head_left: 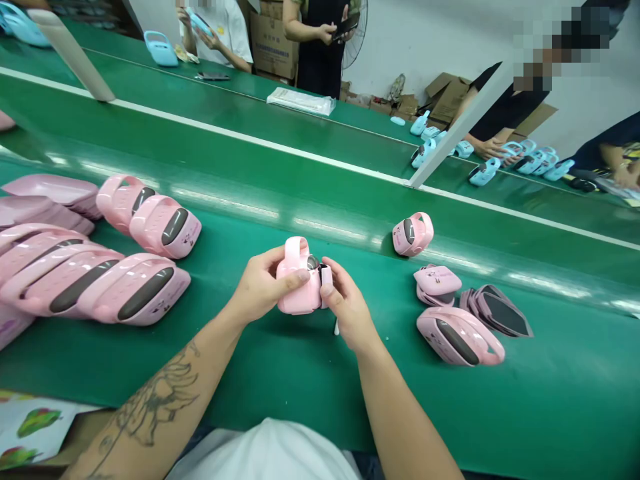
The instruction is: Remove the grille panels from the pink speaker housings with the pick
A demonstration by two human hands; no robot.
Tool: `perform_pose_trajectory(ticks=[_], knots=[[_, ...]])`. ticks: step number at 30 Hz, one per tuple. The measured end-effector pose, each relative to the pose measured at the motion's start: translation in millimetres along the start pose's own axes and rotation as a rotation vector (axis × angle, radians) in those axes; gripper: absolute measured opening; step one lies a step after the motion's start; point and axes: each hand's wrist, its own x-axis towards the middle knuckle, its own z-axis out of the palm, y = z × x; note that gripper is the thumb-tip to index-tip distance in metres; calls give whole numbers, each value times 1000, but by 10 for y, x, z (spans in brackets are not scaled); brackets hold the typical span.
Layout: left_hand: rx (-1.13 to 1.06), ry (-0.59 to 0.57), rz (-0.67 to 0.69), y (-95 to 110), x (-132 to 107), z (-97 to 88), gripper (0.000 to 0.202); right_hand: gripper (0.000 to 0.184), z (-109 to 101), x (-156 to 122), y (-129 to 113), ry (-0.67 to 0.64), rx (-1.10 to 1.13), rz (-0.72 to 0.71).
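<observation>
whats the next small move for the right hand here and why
Probably press the small pale piece firmly against the pink handled case with the right hand. Its fingers are pinching that piece at the case's side, while the left hand grips the case steady. I can't tell exactly how the piece seats.

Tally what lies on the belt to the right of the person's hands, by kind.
Handled pink cases: 2
Pile of flat pink parts: 1
Pile of dark-faced shells: 1
Total: 4
</observation>
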Motion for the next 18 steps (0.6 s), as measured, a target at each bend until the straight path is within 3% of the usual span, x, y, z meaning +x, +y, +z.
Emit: perform_pose_trajectory(ticks=[3,9,11,13,15,18], knots=[[17,21,-42,71,12,67,72,83,24,2,29,23,-17,-3],[93,322,-91,152,-42,248,66,76,106,24,31,96,30,-11],[134,242,-39,176,-110,237,64,76,104,22,27,112,64,-4],[202,50,70,178,-179,192,64,79,87,9,21,125,103,16],[323,-105,178,143,-217,148,90,81,80,-10,9,124,149,50],[463,-103,252,42,-204,130,125,79,113,-45,-25,75,240,113]])
